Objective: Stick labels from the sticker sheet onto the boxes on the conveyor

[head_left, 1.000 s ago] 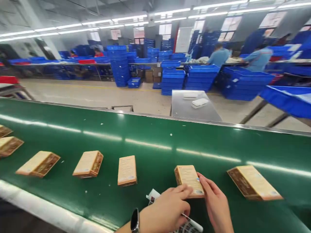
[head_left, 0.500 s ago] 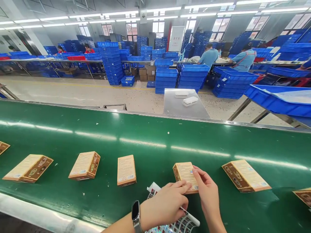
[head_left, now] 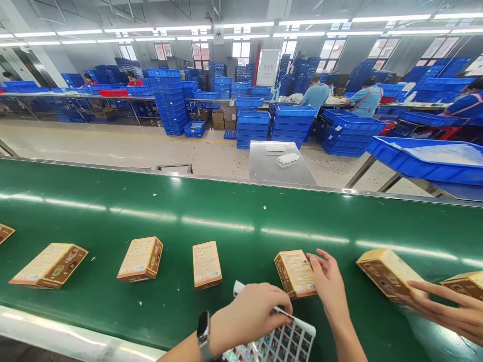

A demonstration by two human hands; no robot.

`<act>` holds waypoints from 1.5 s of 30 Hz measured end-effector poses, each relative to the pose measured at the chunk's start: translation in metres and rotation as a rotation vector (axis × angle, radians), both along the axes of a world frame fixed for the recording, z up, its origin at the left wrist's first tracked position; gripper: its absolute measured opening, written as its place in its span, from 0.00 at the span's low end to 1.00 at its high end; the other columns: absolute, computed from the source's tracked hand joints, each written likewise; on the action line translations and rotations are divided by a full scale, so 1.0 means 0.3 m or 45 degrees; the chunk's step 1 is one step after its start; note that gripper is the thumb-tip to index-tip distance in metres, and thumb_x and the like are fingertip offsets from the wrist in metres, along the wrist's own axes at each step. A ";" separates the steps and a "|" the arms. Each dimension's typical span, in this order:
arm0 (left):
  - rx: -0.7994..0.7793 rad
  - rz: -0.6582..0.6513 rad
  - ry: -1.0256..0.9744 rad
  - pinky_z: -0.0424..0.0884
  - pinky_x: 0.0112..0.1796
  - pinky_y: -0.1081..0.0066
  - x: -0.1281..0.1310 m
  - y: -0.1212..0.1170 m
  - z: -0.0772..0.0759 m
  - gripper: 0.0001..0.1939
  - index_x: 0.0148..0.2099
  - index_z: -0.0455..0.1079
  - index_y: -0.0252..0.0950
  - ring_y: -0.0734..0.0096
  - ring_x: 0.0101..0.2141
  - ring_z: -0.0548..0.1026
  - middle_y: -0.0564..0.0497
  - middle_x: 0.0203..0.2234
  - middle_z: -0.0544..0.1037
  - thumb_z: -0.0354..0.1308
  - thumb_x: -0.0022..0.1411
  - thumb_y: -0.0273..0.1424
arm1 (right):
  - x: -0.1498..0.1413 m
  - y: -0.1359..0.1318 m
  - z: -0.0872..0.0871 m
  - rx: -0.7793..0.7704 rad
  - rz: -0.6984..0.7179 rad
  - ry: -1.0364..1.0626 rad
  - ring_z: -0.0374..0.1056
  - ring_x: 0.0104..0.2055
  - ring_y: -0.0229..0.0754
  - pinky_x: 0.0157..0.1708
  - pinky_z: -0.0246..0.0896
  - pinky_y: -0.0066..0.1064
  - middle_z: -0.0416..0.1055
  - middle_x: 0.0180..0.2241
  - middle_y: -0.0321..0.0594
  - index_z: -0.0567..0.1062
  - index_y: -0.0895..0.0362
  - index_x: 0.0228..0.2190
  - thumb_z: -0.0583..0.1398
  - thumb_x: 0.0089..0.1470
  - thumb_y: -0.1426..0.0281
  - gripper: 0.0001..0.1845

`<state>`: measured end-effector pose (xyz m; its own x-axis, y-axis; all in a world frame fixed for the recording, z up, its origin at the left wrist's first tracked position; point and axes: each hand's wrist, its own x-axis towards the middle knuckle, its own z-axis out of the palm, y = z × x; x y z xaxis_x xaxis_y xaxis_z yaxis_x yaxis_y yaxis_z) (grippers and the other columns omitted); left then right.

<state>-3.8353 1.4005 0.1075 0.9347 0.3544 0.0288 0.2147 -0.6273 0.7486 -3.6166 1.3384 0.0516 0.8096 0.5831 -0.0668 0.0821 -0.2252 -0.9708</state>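
Observation:
A small cream-and-brown carton [head_left: 296, 274] lies on the green conveyor belt in front of me, with a tiny dark sticker near its upper right corner. My right hand [head_left: 329, 281] is at the carton's right edge, thumb and fingers apart, with nothing visible in them. My left hand [head_left: 256, 311], a watch on its wrist, is closed on a sheet of small shiny stickers [head_left: 290, 342]. The sheet lies just below the carton, partly hidden under that hand and forearm.
More cartons lie leftward, the nearest carton [head_left: 207, 264] standing apart. At right, another person's hand [head_left: 449, 306] touches a carton [head_left: 388, 271]. Beyond the belt [head_left: 234, 201] stand a metal table [head_left: 260, 168], a large blue tray [head_left: 426, 163], stacked blue crates [head_left: 252, 128] and workers.
My left hand has drawn back from the carton. My right fingers have moved off its face to the right side. Another person's hand has come in at right. Cartons at left sit slightly farther right.

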 end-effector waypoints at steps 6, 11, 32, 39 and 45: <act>-0.175 0.398 0.098 0.64 0.33 0.75 -0.146 0.035 0.136 0.05 0.40 0.75 0.43 0.71 0.32 0.76 0.58 0.30 0.81 0.61 0.64 0.36 | -0.159 -0.062 0.259 0.049 0.909 -0.421 0.73 0.44 0.47 0.43 0.69 0.33 0.76 0.44 0.41 0.76 0.50 0.43 0.60 0.60 0.56 0.14; -0.370 0.503 0.118 0.65 0.32 0.76 -0.233 0.048 0.183 0.08 0.37 0.73 0.38 0.70 0.32 0.76 0.56 0.29 0.80 0.67 0.57 0.34 | -0.279 -0.025 0.306 0.179 1.325 -0.694 0.74 0.37 0.42 0.37 0.71 0.28 0.76 0.37 0.38 0.76 0.51 0.43 0.56 0.66 0.65 0.09; -0.202 0.381 0.187 0.69 0.42 0.71 -0.328 0.025 0.069 0.02 0.35 0.76 0.37 0.64 0.43 0.76 0.51 0.39 0.81 0.65 0.58 0.29 | -0.322 0.010 0.109 0.157 0.691 -0.183 0.73 0.46 0.52 0.42 0.71 0.37 0.76 0.47 0.44 0.79 0.53 0.32 0.63 0.56 0.55 0.14; 0.010 0.062 0.083 0.50 0.65 0.51 -0.274 0.000 -0.080 0.05 0.35 0.74 0.36 0.53 0.68 0.50 0.51 0.69 0.52 0.64 0.57 0.23 | -0.308 0.082 0.024 0.054 0.466 0.393 0.74 0.43 0.55 0.38 0.73 0.38 0.78 0.43 0.47 0.80 0.57 0.35 0.69 0.43 0.47 0.28; 0.025 0.060 0.059 0.56 0.64 0.55 -0.229 -0.009 -0.082 0.04 0.34 0.75 0.36 0.55 0.68 0.53 0.49 0.68 0.56 0.63 0.56 0.23 | -0.289 0.059 0.001 0.015 0.442 0.250 0.73 0.36 0.51 0.29 0.70 0.35 0.78 0.40 0.45 0.78 0.57 0.36 0.67 0.46 0.47 0.27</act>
